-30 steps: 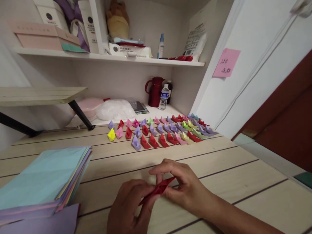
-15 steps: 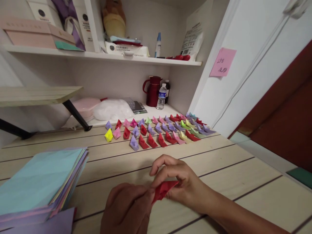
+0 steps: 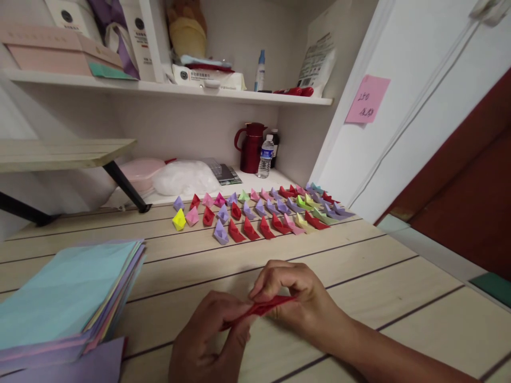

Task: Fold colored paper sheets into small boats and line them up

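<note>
A folded piece of red paper (image 3: 268, 307) is held between both hands above the slatted table, seen nearly edge-on. My left hand (image 3: 213, 336) pinches its left end between thumb and fingers. At the other end, my right hand (image 3: 297, 295) grips it with bent fingers, the index fingertip against the upper edge. Beyond my hands, several folded paper boats stand in rows, among them a red boat (image 3: 251, 230), a purple boat (image 3: 221, 233) and a yellow one (image 3: 179, 219). To the left lies a stack of coloured paper sheets (image 3: 67, 292), light blue on top.
Behind the rows stand a dark red jug (image 3: 251, 148) and a water bottle (image 3: 265, 157) under a white shelf (image 3: 247, 96). At the left, a small raised wooden stand (image 3: 59, 154) rests on black legs. A pink note (image 3: 367, 99) is stuck on the right panel.
The red paper has turned from showing its face to nearly edge-on. My right fingers have curled down onto it, and my left thumb has come into view beneath it.
</note>
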### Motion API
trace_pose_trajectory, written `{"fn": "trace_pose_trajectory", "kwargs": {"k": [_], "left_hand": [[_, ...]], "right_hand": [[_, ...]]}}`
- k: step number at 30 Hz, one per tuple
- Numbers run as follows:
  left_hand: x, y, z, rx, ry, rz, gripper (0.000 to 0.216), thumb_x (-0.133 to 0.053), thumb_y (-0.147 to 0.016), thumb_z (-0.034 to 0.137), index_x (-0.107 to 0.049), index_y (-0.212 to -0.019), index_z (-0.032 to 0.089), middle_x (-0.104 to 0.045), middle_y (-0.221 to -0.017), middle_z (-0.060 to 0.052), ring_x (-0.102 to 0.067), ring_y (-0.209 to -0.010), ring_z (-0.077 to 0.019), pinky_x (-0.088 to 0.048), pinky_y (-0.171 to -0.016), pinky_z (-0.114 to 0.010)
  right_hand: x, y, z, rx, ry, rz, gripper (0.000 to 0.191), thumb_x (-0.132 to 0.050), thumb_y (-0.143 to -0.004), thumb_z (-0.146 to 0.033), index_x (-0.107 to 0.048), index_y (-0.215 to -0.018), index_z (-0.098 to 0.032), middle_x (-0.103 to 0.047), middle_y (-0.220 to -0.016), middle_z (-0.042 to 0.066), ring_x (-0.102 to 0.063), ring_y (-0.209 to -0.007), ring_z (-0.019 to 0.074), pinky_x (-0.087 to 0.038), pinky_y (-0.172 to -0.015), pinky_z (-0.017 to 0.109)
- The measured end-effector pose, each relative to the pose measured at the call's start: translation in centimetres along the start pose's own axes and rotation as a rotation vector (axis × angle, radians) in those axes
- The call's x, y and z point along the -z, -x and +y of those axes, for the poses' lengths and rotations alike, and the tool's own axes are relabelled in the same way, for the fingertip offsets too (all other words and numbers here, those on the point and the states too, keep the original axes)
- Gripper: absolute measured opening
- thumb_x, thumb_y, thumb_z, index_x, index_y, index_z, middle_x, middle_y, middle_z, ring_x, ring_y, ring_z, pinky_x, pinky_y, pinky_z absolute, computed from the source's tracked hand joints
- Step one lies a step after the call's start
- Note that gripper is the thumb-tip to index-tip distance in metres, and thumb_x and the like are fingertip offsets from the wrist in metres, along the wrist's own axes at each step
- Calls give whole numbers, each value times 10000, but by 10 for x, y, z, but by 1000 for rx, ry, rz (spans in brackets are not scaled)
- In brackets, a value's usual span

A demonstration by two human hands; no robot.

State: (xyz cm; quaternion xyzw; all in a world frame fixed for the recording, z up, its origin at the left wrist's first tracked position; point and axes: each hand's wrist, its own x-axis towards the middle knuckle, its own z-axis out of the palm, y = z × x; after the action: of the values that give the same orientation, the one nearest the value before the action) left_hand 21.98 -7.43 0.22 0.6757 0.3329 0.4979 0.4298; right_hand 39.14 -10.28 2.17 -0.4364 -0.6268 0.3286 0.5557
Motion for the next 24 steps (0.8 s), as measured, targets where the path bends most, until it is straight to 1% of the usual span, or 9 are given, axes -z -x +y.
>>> {"fn": "trace_pose_trajectory", "kwargs": {"k": [3, 5, 9, 11, 14, 16, 19, 22, 24], "left_hand": [[1, -5, 3, 204, 2, -25, 182, -684, -766, 283, -622, -599, 246, -572, -626, 61, -554, -626, -107, -429, -652, -203], [2, -7, 4, 273, -25, -27, 188, -688, -757, 331, -629, -602, 244, -564, -606, 58, -539, -610, -117, -426, -656, -218], [2, -8, 5, 328, -110, -41, 163, -677, -753, 370, -670, -641, 251, -620, -641, 40, -556, -634, -144, -436, -681, -247], [3, -8, 5, 342, -145, -63, 161, -660, -755, 382, -683, -661, 253, -647, -670, 26, -573, -653, -161, -435, -667, -258], [2, -8, 2, 368, -160, -92, 173, -653, -751, 403, -682, -678, 249, -671, -689, 13, -590, -679, -179, -426, -646, -264], [1, -8, -1, 415, -132, -99, 189, -675, -737, 420, -683, -678, 240, -667, -671, 13, -594, -695, -183, -424, -658, -265], [-1, -9, -3, 486, -4, -125, 258, -678, -741, 472, -694, -670, 225, -618, -593, 22, -565, -640, -170, -421, -638, -265], [-1, -11, -4, 515, 119, -166, 331, -646, -766, 500, -669, -608, 210, -600, -560, 22, -532, -578, -145, -414, -609, -261], [-1, -13, -5, 532, 135, -175, 345, -651, -764, 490, -648, -575, 202, -592, -545, 24, -507, -545, -128, -401, -587, -251]], "right_hand": [[1, -1, 3, -162, -1, -6, 197, -794, -796, -350, -721, -769, -169, -728, -775, 37, -663, -736, 159, -512, -693, 258], [3, -3, 4, -213, 35, -18, 206, -812, -775, -352, -728, -782, -164, -727, -768, 28, -657, -740, 158, -500, -705, 255], [7, -5, 5, -207, 97, -82, 194, -806, -780, -346, -731, -780, -167, -718, -777, 19, -642, -747, 151, -479, -700, 236], [7, -6, 4, -202, 122, -100, 197, -805, -778, -351, -728, -766, -170, -710, -772, 13, -631, -746, 149, -468, -697, 233], [6, -5, 4, -257, 133, -96, 234, -781, -793, -378, -715, -729, -162, -692, -730, 10, -598, -709, 142, -436, -657, 227], [6, -4, 5, -343, 107, -90, 273, -732, -826, -401, -700, -713, -154, -650, -675, -2, -542, -649, 126, -390, -602, 225], [6, -3, 6, -477, 25, -76, 353, -682, -840, -461, -642, -675, -151, -509, -580, -41, -402, -563, 98, -309, -545, 227], [8, -4, 7, -532, -46, -80, 408, -698, -804, -522, -592, -661, -155, -435, -578, -56, -345, -573, 95, -295, -558, 230], [9, -4, 7, -549, -41, -95, 426, -711, -781, -543, -583, -658, -155, -415, -578, -60, -330, -576, 95, -284, -554, 230]]}}
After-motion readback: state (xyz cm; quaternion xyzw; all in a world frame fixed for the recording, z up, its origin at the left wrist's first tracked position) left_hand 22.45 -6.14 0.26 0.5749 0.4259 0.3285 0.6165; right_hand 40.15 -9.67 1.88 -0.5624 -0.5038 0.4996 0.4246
